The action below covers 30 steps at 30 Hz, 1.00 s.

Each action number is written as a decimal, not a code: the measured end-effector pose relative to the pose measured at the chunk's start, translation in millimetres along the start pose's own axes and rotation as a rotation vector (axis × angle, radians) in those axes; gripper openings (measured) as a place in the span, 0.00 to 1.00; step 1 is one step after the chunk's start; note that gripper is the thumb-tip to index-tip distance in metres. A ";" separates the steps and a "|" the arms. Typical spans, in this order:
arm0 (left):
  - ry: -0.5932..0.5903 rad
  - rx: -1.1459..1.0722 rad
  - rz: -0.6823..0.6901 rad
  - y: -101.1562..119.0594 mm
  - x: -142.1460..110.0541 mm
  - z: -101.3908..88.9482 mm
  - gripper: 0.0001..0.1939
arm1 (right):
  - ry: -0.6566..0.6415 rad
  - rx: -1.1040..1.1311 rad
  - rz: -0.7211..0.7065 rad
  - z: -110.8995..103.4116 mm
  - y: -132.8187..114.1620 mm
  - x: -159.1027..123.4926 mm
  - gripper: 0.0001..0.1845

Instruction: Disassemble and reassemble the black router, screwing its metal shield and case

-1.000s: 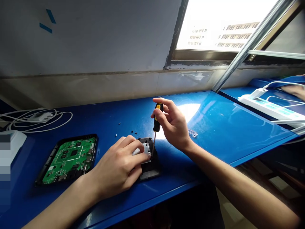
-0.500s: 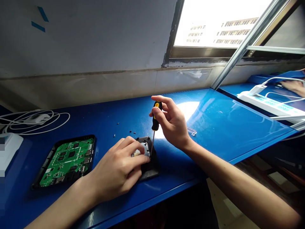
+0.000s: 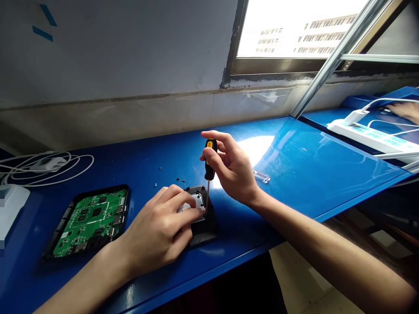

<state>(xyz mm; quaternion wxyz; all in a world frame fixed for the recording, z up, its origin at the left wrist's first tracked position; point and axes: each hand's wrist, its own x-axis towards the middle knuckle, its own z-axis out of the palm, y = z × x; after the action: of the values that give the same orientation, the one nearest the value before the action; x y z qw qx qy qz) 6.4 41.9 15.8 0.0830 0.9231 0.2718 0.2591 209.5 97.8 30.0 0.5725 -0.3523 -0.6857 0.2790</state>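
My right hand grips a screwdriver with a black and yellow handle, index finger over its top. Its thin shaft points down, the tip at the right side of a silver metal plate. That plate lies inside a black plastic cover on the blue table. With bent fingers, my left hand presses on the plate and holds the cover, hiding much of both. Several small screws lie just beyond the cover. Left of my left hand, a green circuit board sits in a black casing.
A coiled white cable with a plug lies at the left, near a white device. Behind my right hand is a clear plastic piece. Beyond the metal frame are a power strip and another person's hand.
The view has shifted slightly. Both hands keep their hold, and the screwdriver stands a little more upright at about the same spot on the plate.
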 end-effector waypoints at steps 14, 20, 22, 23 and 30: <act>0.030 0.067 0.076 2.4 1.3 -1.4 0.15 | -0.030 -0.008 0.012 -0.1 -0.5 -1.0 0.14; -0.002 0.066 0.095 2.4 1.0 -2.9 0.16 | -0.064 0.019 0.037 2.0 -0.8 -1.4 0.15; -0.019 0.090 0.131 3.0 2.2 -4.5 0.16 | -0.070 0.015 0.038 2.7 -1.2 -1.7 0.14; -0.029 0.104 0.152 3.6 2.9 -5.2 0.16 | -0.070 0.011 0.033 2.8 -1.5 -1.8 0.14; -0.065 0.157 0.189 7.4 5.5 -6.5 0.15 | 0.016 -0.020 -0.012 -3.5 -3.1 0.5 0.15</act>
<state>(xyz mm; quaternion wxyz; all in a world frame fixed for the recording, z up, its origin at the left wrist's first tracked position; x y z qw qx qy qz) 10.4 38.7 25.9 -0.0056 0.9562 0.2005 0.2134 212.4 96.2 33.4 0.5762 -0.3562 -0.6858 0.2661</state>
